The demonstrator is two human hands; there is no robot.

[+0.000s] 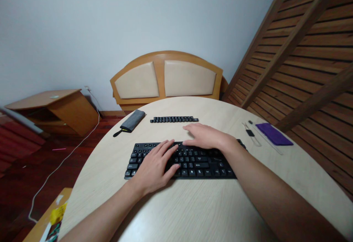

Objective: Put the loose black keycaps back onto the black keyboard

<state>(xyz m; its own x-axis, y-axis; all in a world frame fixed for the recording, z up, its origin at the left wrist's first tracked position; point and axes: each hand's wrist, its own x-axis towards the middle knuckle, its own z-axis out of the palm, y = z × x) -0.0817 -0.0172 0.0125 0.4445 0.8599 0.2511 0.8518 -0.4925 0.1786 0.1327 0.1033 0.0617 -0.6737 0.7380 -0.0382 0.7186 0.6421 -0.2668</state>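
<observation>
A black keyboard (202,165) lies on the round table in front of me. My left hand (156,164) rests on its left half, fingers stretched out and spread over the keys. Above the keyboard's back edge is my right hand (205,136), its thumb and fingers apart and nothing visible between them. Its thumb tip is near the top row of keys, while its fingertips point toward a line of loose black keycaps (173,119) farther back. My hands and right forearm hide part of the keyboard.
A grey pouch (134,120) with a strap lies at the table's back left. On the right are a wire keycap puller (250,133), a thin long-handled brush (265,137) and a folded purple cloth (273,134). The pale round table (179,212) adjoins a wooden headboard (161,73).
</observation>
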